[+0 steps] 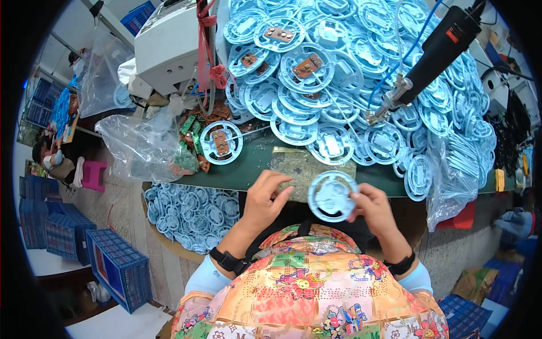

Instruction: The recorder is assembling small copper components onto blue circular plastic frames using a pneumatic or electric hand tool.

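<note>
Between the thumb and fingers of my right hand (374, 210) is the rim of a light-blue plastic toy steering wheel (332, 196). It is held over the near edge of a worn greyish pad (291, 164). My left hand (264, 198) is at the pad's left corner, its fingers bent, thumb and forefinger apart, with nothing visible between them. Beyond it on the green bench lies another blue steering wheel with a brown circuit board (221, 144) in its centre. A black electric screwdriver (432, 68) hangs at the right above the heap.
A big heap of blue steering wheels (305, 107) covers the back of the bench. Loose green and brown circuit boards (195, 133) lie beside a clear plastic bag (135, 147). A grey box-shaped machine (169, 48) stands behind. Below left, a round container holds more blue parts (195, 217).
</note>
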The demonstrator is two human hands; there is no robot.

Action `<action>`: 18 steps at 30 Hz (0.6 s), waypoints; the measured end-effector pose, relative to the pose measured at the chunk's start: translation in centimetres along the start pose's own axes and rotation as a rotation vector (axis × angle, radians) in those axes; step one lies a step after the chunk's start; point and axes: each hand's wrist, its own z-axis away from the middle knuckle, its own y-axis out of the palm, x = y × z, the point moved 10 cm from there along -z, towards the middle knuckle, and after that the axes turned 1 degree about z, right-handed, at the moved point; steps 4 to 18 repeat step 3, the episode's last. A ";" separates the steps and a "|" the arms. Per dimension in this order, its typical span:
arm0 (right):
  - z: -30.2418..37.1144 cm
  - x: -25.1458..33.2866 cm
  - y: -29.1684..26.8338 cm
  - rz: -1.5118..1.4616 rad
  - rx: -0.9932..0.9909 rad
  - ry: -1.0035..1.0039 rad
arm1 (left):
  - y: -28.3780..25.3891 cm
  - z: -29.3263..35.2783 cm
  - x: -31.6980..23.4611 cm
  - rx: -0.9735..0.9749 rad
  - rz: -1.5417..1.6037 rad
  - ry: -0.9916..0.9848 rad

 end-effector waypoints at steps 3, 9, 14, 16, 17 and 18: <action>-1.4 -1.2 3.2 -0.008 0.145 0.090 | 1.5 -0.1 0.1 0.034 -0.010 -0.073; -1.4 -1.2 3.2 -0.008 0.145 0.090 | 1.5 -0.1 0.1 0.034 -0.010 -0.073; -1.4 -1.2 3.2 -0.008 0.145 0.090 | 1.5 -0.1 0.1 0.034 -0.010 -0.073; -1.4 -1.2 3.2 -0.008 0.145 0.090 | 1.5 -0.1 0.1 0.034 -0.010 -0.073; -1.4 -1.2 3.2 -0.008 0.145 0.090 | 1.5 -0.1 0.1 0.034 -0.010 -0.073; -1.4 -1.2 3.2 -0.008 0.145 0.090 | 1.5 -0.1 0.1 0.034 -0.010 -0.073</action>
